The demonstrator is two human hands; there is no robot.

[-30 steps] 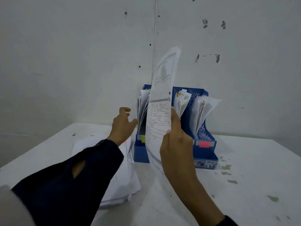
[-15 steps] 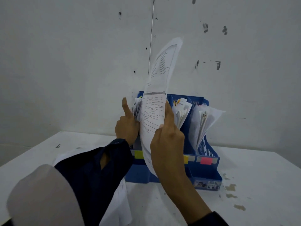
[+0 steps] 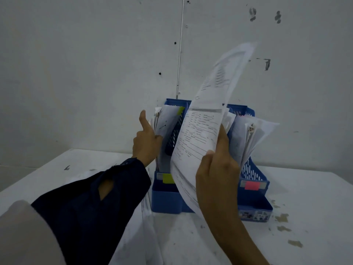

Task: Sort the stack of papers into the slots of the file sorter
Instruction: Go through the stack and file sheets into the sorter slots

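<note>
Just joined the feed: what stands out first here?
A printed sheet curving up at centre, pinched in the right hand. Behind it a blue file sorter stuffed with papers stands against the wall, where the left hand holds back the leftmost slot's papers.

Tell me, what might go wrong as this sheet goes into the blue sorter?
The sheet is held only by the right hand low on one edge, and its top flops over, so it may buckle against the papers already in the file sorter. The left hand parts the left slot's papers, which could spring back.
</note>
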